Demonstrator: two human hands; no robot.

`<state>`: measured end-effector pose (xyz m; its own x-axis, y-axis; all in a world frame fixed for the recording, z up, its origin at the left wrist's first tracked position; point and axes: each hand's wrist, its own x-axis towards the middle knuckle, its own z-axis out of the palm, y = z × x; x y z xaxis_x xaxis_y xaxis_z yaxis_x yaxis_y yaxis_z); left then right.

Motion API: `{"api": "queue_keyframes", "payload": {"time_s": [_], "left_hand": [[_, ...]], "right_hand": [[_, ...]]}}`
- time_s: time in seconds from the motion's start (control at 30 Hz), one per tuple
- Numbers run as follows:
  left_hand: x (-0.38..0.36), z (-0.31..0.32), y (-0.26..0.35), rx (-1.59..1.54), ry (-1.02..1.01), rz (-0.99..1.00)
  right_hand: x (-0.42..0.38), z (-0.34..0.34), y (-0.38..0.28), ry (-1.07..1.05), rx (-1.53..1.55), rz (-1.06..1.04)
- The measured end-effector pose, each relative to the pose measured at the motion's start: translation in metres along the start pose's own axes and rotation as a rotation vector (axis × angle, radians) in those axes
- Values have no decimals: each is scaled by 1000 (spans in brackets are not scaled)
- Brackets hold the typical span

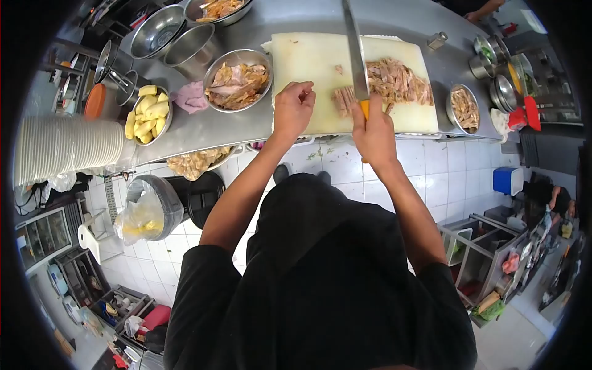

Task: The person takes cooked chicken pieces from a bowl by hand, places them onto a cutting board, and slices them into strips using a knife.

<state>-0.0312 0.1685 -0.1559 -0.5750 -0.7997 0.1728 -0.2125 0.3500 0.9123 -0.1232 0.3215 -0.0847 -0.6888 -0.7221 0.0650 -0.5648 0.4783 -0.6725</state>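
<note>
My right hand [374, 129] grips the yellow handle of a knife [356, 52], its long blade pointing away from me over the white cutting board [302, 58]. Right of the blade lies a heap of sliced meat [399, 81]. A smaller sliced portion of meat [343, 100] sits just left of the blade, close to the handle. Over the board's left part, my left hand [295, 108] is raised with curled fingers and no visible object in them. To its left stands a metal bowl [269, 77] of larger meat pieces [237, 86].
A bowl of meat strips [464, 109] stands right of the board. Left are yellow peeled pieces [148, 116] in a bowl, a pink cloth [190, 97], metal bowls [192, 46] and stacked plastic containers [71, 145]. A lined bin [151, 209] is on the floor below.
</note>
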Motion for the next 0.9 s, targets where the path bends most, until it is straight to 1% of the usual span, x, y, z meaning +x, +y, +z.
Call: {"api": "queue_keyframes", "payload": {"time_s": [0.03,0.07,0.17,0.2,0.3,0.33,0.4,0.5,0.53,0.63,0.67,0.73,0.77,0.9], "left_hand": [[-1,-1,-2,10,9,16],[-1,0,-3,19,16,35],[-5,11,-12,4,-5,94],[0,16,-10,-8,-4,119],[6,34,-2,7,-83,171],[10,43,-6,43,-95,229],[13,53,-9,70,-134,216],[12,58,-10,81,-166,173],[12,56,-10,83,-167,152],[13,52,-11,58,-172,148],[14,51,-11,56,-165,130],[12,46,-11,53,-154,86],[12,43,-11,76,-159,95],[10,31,-14,141,-162,107]], "right_hand": [[1,-1,-5,28,47,14],[0,7,2,5,36,16],[2,31,39,-305,-173,113],[6,27,34,-365,-152,151],[6,31,45,-320,-185,70],[7,31,48,-345,-149,99],[12,26,48,-390,-73,157],[19,-2,43,-526,168,366],[16,-1,50,-436,178,332],[15,-7,52,-295,129,330],[15,-10,50,-287,91,345],[11,-7,63,-242,56,252],[9,-6,68,-220,37,204],[-11,-22,42,-140,-6,170]]}}
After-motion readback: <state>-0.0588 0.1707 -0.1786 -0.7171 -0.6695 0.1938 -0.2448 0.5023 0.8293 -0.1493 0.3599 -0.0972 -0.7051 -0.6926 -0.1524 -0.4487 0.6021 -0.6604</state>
